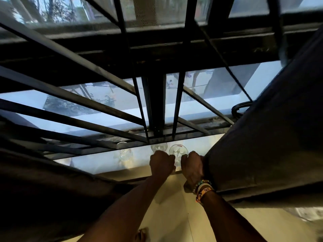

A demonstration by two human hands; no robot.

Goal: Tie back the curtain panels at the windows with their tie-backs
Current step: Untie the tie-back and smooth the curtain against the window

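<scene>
A dark curtain panel (262,137) hangs at the right of the barred window, and a second dark panel (43,180) lies across the lower left. Both of my hands are at the white window sill (97,161), close together. My left hand (161,163) is curled in a fist. My right hand (192,165), with bracelets on the wrist, is curled right against the inner edge of the right panel. An upturned clear glass (178,151) stands between the two hands, and their fingertips are at its sides. I see no tie-back, and what the fingers hold is hidden.
Black metal bars (139,105) cross the whole window in front of the panes. Two more clear glasses (125,152) (158,147) stand on the sill. A black cable loop (240,107) hangs by the right panel. A pale wall (174,215) runs below the sill.
</scene>
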